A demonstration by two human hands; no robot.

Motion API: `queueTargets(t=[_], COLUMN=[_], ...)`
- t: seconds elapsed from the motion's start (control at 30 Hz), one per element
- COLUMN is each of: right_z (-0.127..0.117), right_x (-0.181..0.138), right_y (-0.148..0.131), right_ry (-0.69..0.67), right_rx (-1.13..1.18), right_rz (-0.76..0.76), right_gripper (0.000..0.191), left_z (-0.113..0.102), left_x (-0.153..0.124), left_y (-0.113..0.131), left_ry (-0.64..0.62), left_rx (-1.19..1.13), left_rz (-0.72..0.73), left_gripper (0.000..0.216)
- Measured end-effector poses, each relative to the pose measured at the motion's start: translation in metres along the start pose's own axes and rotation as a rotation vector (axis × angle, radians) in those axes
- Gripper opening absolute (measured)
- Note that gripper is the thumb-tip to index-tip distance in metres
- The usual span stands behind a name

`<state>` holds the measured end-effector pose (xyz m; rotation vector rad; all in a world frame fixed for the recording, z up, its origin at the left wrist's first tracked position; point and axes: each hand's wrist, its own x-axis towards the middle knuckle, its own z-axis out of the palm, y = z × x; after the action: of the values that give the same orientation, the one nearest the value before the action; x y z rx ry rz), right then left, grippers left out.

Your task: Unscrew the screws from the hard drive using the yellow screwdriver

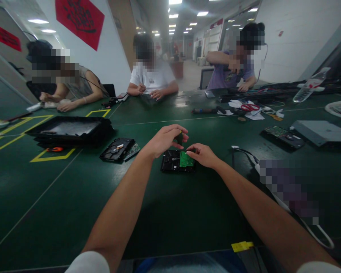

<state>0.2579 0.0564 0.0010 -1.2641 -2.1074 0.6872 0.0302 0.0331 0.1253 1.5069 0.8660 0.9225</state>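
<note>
A black hard drive (172,161) with a green circuit board (186,160) on top lies on the green table in front of me. My left hand (166,138) hovers just above its far edge, fingers curled round a small dark tool (179,138) held upright. My right hand (202,154) rests on the drive's right side, fingers pinched together at the circuit board's far edge. What the pinch holds is too small to make out.
Another opened hard drive (117,149) lies to the left, beside a black tray (71,129). A white cable (246,151) and more drive parts (282,135) sit to the right. Three people work at the table's far side.
</note>
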Motion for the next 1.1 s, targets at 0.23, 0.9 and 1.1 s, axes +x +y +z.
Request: queueTargets(t=[0.23,0.9,1.1], right_z=[-0.009,-0.007,-0.007], right_x=[-0.002,-0.003,-0.002], right_y=[0.003,0.007,0.008], right_ry=[-0.054,-0.088,-0.099], right_rx=[0.021,0.131,0.152], right_rz=[0.037,0.043,0.044], right_gripper=[0.032,0.029,0.03], left_z=[-0.005,-0.002,0.0], left_x=[0.0,0.006,0.003], left_y=[-0.001,-0.009,-0.004], left_ry=[0.056,-0.042,0.021], left_rx=[0.414,-0.162,0.053], left_rz=[0.105,0.039,0.09], left_gripper=[0.035,0.023,0.024])
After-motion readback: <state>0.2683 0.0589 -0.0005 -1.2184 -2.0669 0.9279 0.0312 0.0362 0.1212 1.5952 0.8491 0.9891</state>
